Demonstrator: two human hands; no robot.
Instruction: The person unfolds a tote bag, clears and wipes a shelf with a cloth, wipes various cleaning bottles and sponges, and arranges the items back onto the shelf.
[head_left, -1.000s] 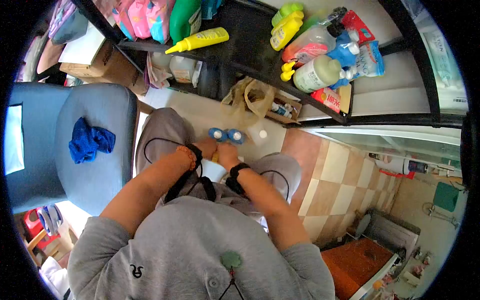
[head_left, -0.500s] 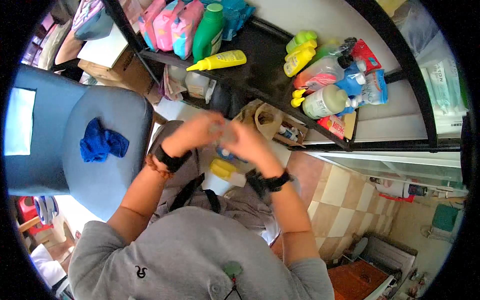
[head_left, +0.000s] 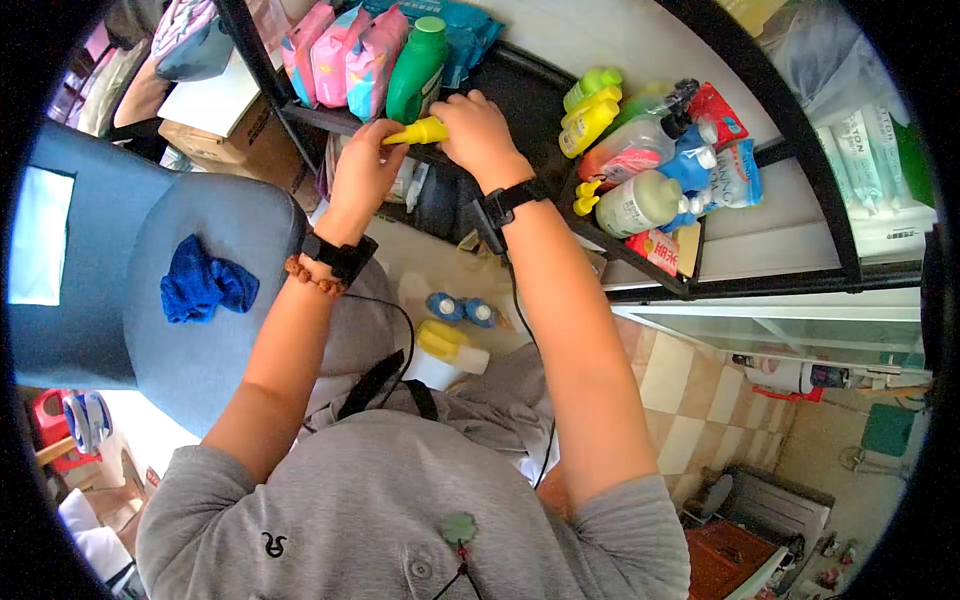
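Note:
A yellow bottle [head_left: 422, 131] with a pointed nozzle lies between my hands at the front edge of the black shelf [head_left: 525, 95]. My left hand [head_left: 368, 165] pinches its nozzle end. My right hand [head_left: 478, 130] is wrapped round its wider end, hiding part of it. Just behind stand a green bottle [head_left: 418, 70] and pink packs [head_left: 372, 65]. Below my hands, two blue bottles with white caps [head_left: 462, 309] are on the floor, beside a yellow object with a white end [head_left: 450, 345].
On the shelf's right part are yellow bottles [head_left: 590, 120], a pale pump bottle [head_left: 638, 203] and a blue-white packet [head_left: 735, 172]. A grey chair [head_left: 215, 350] at the left holds a blue cloth [head_left: 203, 283]. A cardboard box [head_left: 235, 140] is behind it.
Both hands have moved up and away from my lap to the shelf and have taken hold of the yellow bottle lying there. The yellow object on the floor is now uncovered.

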